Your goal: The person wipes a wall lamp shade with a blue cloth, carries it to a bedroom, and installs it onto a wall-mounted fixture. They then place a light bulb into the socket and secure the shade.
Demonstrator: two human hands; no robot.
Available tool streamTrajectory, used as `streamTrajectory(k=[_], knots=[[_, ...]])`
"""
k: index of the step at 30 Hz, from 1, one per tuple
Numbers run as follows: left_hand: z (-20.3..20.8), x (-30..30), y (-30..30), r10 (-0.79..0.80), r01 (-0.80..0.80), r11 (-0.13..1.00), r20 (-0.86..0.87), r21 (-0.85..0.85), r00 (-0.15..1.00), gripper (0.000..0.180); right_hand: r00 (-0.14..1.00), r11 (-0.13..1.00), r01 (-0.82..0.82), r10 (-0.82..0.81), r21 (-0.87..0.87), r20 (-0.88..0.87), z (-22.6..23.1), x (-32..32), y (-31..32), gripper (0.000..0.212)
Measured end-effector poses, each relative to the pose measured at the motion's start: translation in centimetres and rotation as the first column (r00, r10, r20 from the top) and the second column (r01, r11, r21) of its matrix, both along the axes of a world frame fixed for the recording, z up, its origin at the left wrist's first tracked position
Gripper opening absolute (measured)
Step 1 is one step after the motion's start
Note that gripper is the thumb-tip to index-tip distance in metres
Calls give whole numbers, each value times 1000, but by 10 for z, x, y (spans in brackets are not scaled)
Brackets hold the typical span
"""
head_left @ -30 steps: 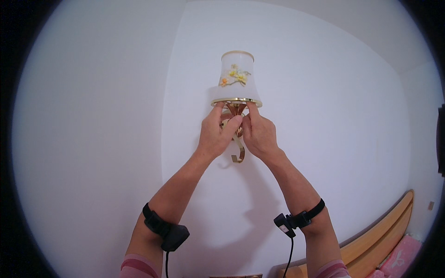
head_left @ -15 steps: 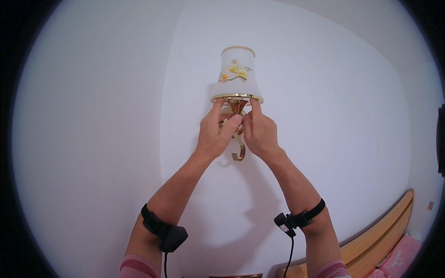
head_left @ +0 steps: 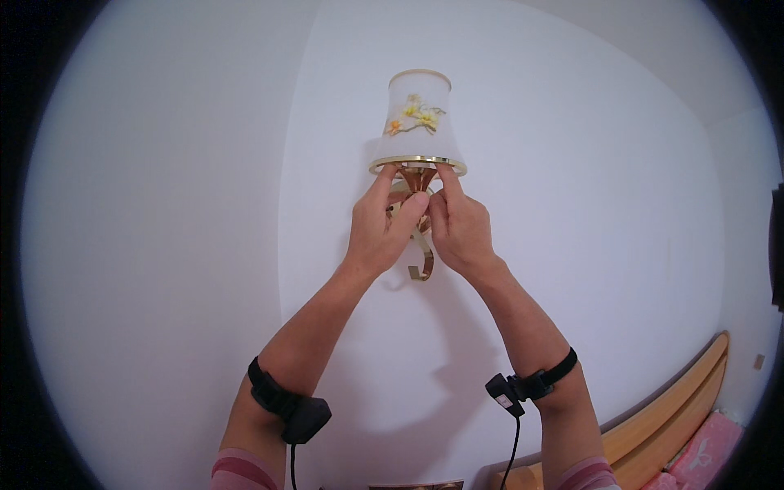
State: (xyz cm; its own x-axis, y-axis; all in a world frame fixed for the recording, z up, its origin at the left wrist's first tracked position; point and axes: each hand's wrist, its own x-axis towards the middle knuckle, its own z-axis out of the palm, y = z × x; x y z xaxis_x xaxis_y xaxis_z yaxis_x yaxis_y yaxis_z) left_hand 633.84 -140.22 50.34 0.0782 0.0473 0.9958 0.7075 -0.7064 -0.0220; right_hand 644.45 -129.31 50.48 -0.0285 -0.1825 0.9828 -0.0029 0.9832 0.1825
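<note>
A wall lamp (head_left: pixel 418 180) with a gold-coloured metal body is fixed to the wall. Its white lampshade (head_left: pixel 417 131) has gold rims and a raised spray of yellow and orange flowers. My left hand (head_left: pixel 378 233) grips the lamp from the left, thumb against the copper-coloured cup and index finger reaching up under the shade's lower rim. From the right, my right hand (head_left: pixel 464 233) has its index finger up under the same rim, its other fingers curled beside the cup. Both index fingertips are hidden inside the shade. Below the hands hangs the lamp's curved gold arm (head_left: pixel 424 263).
Pale wall (head_left: pixel 588 212) surrounds the lamp, with a corner to the left. A wooden headboard (head_left: pixel 665 416) and pink bedding (head_left: pixel 709 449) lie at the lower right. Black strapped devices (head_left: pixel 304 416) with cables sit on both forearms.
The lampshade and lower rim appear slightly higher in the picture, and both index fingers have shifted up a little with them. Both hands keep much the same grip.
</note>
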Motion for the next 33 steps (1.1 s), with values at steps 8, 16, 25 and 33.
streamTrajectory(k=[8, 16, 25, 33], knots=[[-2, 0, 1, -26, 26, 1000, 37, -14, 999, 56, 1000, 1000, 8, -8, 29, 3, 0, 3, -5, 48], [0, -1, -4, -25, 31, 996, 85, -80, 996, 56, 1000, 1000, 20, -20, 1, -11, 1, 2, -4, 46], [0, 0, -5, 26, -21, 998, 88, -58, 996, 56, 995, 995, 101, -101, -10, 6, 1, 5, -6, 43], [0, 2, -4, 52, -55, 998, 51, 44, 997, 55, 988, 988, 152, -151, 6, -12, 1, 6, -3, 44]])
